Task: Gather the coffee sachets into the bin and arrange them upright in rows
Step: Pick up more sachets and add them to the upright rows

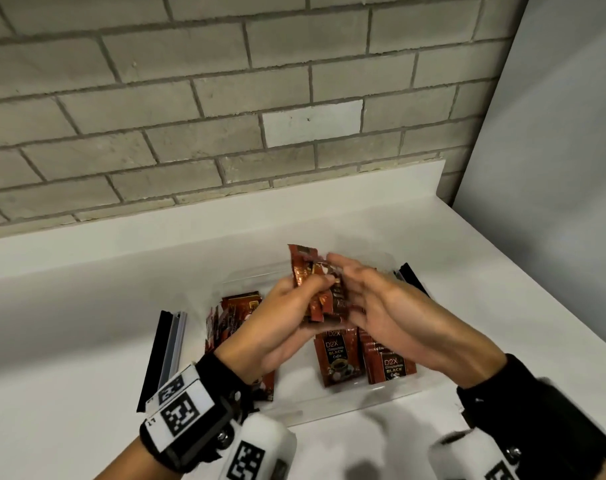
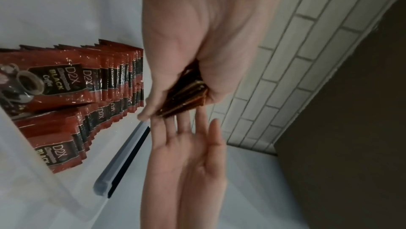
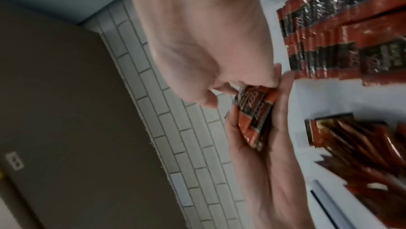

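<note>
Left hand (image 1: 280, 320) grip clamped on bundle of coffee sachets (image 1: 315, 289), held above clear bin (image 1: 346, 403) on white worktop (image 1: 87, 306). Right hand (image 1: 395, 317) grip apart, fingers straight, against bundle's side. Sachet rows (image 1: 363, 362) upright in bin; loose pile (image 1: 232, 313) at bin's left.

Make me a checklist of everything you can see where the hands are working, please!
Surface: white counter, bare at the sides.
Job's things: clear bin with two upright sachet rows; looser sachets at its left end; held bundle above it.
Clutter: two black strips beside the bin, one on each side.
Hands: left hand has a grip on the bundle; right hand flat-fingered against it.
Cables: nothing seen.
Surroundings: grey brick wall behind; plain wall to the right.
</note>
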{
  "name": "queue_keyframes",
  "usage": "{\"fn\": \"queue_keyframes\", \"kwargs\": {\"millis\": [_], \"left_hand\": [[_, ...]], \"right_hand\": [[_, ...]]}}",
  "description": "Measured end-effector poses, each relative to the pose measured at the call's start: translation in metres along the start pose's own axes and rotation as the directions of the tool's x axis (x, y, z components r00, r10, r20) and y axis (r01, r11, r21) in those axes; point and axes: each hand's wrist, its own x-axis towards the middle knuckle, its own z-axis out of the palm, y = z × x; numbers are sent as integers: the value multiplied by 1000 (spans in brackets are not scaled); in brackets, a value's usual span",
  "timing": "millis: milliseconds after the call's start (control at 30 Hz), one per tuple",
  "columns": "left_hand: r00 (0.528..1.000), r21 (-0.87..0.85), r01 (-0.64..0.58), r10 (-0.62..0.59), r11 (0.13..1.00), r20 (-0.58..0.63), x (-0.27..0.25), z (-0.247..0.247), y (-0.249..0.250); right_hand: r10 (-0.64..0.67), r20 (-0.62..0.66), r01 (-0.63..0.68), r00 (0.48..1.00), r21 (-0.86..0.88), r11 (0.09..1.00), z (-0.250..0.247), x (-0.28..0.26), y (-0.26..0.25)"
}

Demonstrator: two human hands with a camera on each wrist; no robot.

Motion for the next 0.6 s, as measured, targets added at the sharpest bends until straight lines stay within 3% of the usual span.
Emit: {"fn": "queue_keyframes", "kwargs": {"millis": [67, 167, 233, 333, 467, 533, 600], "left_hand": [[1000, -90, -14, 12, 996, -19, -2, -5, 1], [999, -156, -28, 22, 987, -38, -5, -11, -1], [998, -193, -50, 43, 980, -42, -6, -15, -3], [997, -216, -74, 68, 973, -37, -8, -23, -8], [992, -237, -112, 97, 965, -75, -10, -29, -14], [983, -270, -161, 129, 949, -132, -11, -31, -17], [976, -294, -193, 153, 936, -155, -11, -31, -19]], "right_hand": [[-34, -81, 13, 996, -246, 969, -3, 2, 2], [-157, -155, 32, 975, -605, 796, -6, -1, 0], [-290, -192, 64, 938, -725, 686, -5, -2, 1], [-330, -184, 116, 926, -692, 712, -1, -1, 3], [-97, -119, 31, 988, -460, 887, 1, -1, 0], [-6, -76, -26, 997, -414, 910, 5, -1, 3], [-8, -98, -31, 995, -385, 922, 10, 0, 11]]}}
